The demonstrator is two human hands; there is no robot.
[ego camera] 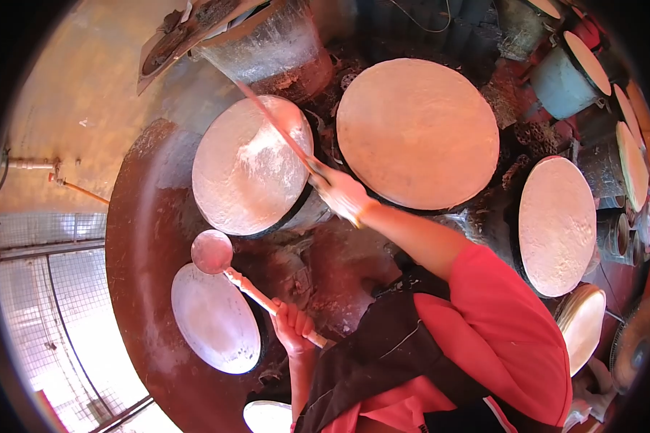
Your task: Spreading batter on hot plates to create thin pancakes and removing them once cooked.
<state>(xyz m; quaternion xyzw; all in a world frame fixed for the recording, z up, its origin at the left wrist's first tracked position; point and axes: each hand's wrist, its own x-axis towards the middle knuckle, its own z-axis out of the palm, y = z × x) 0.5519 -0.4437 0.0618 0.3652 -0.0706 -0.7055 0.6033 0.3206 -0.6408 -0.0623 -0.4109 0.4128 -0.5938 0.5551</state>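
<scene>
My right hand (342,190), in a pale glove, grips a long thin flat blade or stick (281,130). The blade slants over a round griddle (233,173) with a pale coating, brightly lit and powdery in patches. My left hand (293,326) is closed around the pale handle of a round-bowled ladle (212,252). The bowl appears tilted, and whether it holds anything is unclear. Behind the ladle is a smaller round plate (216,319), smooth and whitish grey. Beyond my right forearm lies a larger round griddle (417,132) with an even, pale covering.
More pale-topped round plates (557,227) stand to the right, beside a stack of discs (582,325). A whitened metal drum (271,48) is at the top, a blue-grey bucket (563,81) at upper right. A fan (636,346) stands lower right. Wire mesh (76,292) borders the left.
</scene>
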